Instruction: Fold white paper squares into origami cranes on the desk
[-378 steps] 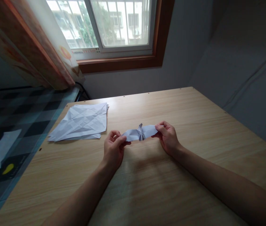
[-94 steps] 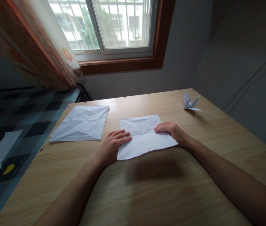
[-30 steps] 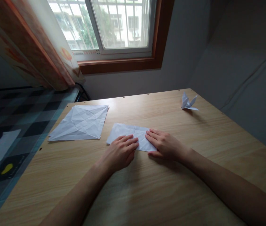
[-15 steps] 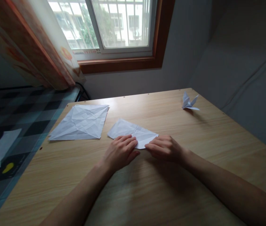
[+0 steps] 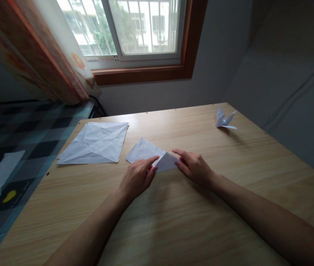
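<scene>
A white folded sheet of paper (image 5: 142,148) lies on the wooden table, its near right part raised into a ridge. My left hand (image 5: 138,176) grips its near edge, index finger on top and thumb below. At the sheet's right corner is my right hand (image 5: 194,166), its index finger and thumb apart. The thumb tip touches the paper there, while the index finger is stretched out just above the table. The undersides of the paper and of my fingers are hidden.
A creased, flattened paper square (image 5: 95,144) lies at the table's left. At the far right corner stands a folded paper crane (image 5: 223,120). Beside the table's left edge is a checked cloth surface (image 5: 40,127) with white papers (image 5: 3,175) on it.
The paper's near right part has lifted from flat into a raised fold. My right hand has shifted slightly, and its fingers have opened from a closed press. My left hand has drawn slightly left.
</scene>
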### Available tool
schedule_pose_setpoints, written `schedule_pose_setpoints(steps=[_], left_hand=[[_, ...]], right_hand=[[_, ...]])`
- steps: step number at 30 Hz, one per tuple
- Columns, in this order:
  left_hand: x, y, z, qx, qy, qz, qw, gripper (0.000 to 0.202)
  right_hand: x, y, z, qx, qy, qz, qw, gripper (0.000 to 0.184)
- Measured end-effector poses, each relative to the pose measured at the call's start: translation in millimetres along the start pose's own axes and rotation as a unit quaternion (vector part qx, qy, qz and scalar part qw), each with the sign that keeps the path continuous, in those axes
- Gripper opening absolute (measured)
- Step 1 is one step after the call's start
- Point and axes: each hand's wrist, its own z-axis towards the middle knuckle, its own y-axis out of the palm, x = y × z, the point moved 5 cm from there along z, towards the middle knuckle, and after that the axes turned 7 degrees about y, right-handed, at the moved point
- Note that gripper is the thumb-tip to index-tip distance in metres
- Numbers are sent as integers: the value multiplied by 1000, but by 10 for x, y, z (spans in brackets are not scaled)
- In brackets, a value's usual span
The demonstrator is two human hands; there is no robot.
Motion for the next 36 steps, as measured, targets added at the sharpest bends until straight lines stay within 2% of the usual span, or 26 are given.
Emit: schedule_pose_setpoints(steps=[3,6,9,12,14,18,23,25,28,33,36], left_hand=[[-17,20,-6,-4,-11,30,999,40],[3,26,14,-19,7,94,995,32],[39,35,41,-38,39,140,989,28],[65,78,52,-72,72,142,985,30],[65,92,54,-82,79,148,982,30],[101,65,73,-89,105,175,975,23],[249,48,92,-154,142,220,953,16],[305,58,86,-166,149,252,942,17],[330,61,71,-144,145,273,940,23],[206,-7,47,-68,70,235,967,15],[127,-103,40,24,2,151,988,17]], right_hand=[[12,34,24,-4,12,-34,999,40],[5,65,41,-13,-4,-88,996,29],[-29,105,40,-22,-60,-128,990,21],[-60,150,28,-35,-120,-129,984,25],[-68,165,25,-46,-136,-116,983,28],[-105,123,26,-62,-135,-96,984,28],[-182,40,26,-58,-125,-100,985,13],[-181,30,26,-49,-119,-96,987,14],[-121,0,30,-11,-95,-83,992,20],[-9,-170,5,129,-56,-37,989,35],[-32,-261,-32,197,-72,-23,977,48]])
